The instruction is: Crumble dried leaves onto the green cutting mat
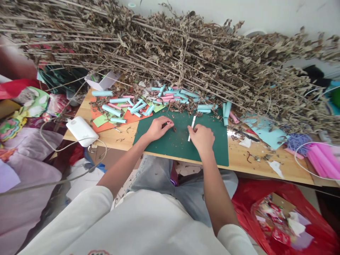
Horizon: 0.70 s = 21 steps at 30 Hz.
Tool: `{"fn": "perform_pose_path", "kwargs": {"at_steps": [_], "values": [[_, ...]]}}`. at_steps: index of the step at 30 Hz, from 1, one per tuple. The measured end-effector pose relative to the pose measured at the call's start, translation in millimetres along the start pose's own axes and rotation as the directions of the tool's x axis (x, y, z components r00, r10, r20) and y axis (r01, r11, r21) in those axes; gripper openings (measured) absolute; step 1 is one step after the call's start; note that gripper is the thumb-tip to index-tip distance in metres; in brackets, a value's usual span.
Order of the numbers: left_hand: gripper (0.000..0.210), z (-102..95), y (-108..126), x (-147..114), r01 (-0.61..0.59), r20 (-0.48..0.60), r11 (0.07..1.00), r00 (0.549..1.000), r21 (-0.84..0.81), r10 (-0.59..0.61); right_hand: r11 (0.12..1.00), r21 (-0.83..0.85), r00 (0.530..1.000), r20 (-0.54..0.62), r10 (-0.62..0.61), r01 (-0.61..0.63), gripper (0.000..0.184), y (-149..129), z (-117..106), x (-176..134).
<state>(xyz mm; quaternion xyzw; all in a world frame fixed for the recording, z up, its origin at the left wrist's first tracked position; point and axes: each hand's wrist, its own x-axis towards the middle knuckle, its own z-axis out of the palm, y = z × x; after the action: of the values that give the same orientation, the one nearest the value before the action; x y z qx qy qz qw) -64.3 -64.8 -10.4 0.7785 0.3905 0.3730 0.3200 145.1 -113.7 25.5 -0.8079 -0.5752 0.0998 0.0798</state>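
Over the dark green cutting mat [180, 148], my left hand [158, 129] is closed, with a small pink paper roll [169, 122] between thumb and fingers. My right hand [202, 140] is curled at the mat's right half, its thumb against a slim white stick [193, 122] with faint marks; the stick's exact kind is unclear. Crumbs of dried leaf [174, 130] lie between the two hands. Behind the mat, several blue paper rolls [136, 106] and pink paper rolls [166, 97] are heaped together.
A large bundle of dried leafy stalks [159, 49] spans the back of the wooden table [265, 163]. At left sits a white power bank [82, 131] with a cable. Blue paper [268, 131] and purple yarn [297, 142] lie right. A red rubbish bag [249, 202] stands below.
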Motion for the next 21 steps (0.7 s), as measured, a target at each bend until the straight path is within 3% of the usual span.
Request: {"fn": "perform_pose_path", "kwargs": {"at_steps": [2, 4, 7, 9, 13, 17, 21], "values": [[0.030, -0.4, 1, 0, 0.021, -0.030, 1.000, 0.999, 0.002, -0.021, 0.999, 0.039, 0.996, -0.082, -0.033, 0.036, 0.030, -5, 3, -6], [0.028, -0.4, 1, 0, 0.019, -0.023, 1.000, 1.000, 0.001, -0.019, 0.978, 0.105, 0.976, -0.144, -0.162, 0.178, 0.024, -13, 7, -12], [0.023, 0.3, 0, -1, -0.026, 0.004, 1.000, 1.000, 0.001, 0.026, 0.898, 0.139, 0.905, -0.153, -0.396, 0.417, 0.021, -25, 19, -18], [0.021, 1.1, -1, -1, -0.048, 0.014, 0.999, 0.999, 0.009, 0.047, 0.875, 0.127, 0.881, -0.153, -0.448, 0.467, 0.017, -29, 27, -18], [0.018, 2.5, -3, -1, -0.067, 0.018, 0.998, 0.998, 0.012, 0.067, 0.845, 0.307, 0.894, -0.246, -0.374, 0.438, 0.021, -28, 38, -15], [0.017, 2.8, -5, -1, -0.084, 0.035, 0.996, 0.996, -0.006, 0.084, 0.671, 0.679, 0.954, -0.234, -0.187, 0.298, 0.022, -28, 42, -15], [0.018, 2.0, -4, -2, -0.083, 0.063, 0.996, 0.995, 0.014, 0.082, 0.533, 0.828, 0.984, -0.166, -0.069, 0.177, 0.021, -35, 45, -15]]}}
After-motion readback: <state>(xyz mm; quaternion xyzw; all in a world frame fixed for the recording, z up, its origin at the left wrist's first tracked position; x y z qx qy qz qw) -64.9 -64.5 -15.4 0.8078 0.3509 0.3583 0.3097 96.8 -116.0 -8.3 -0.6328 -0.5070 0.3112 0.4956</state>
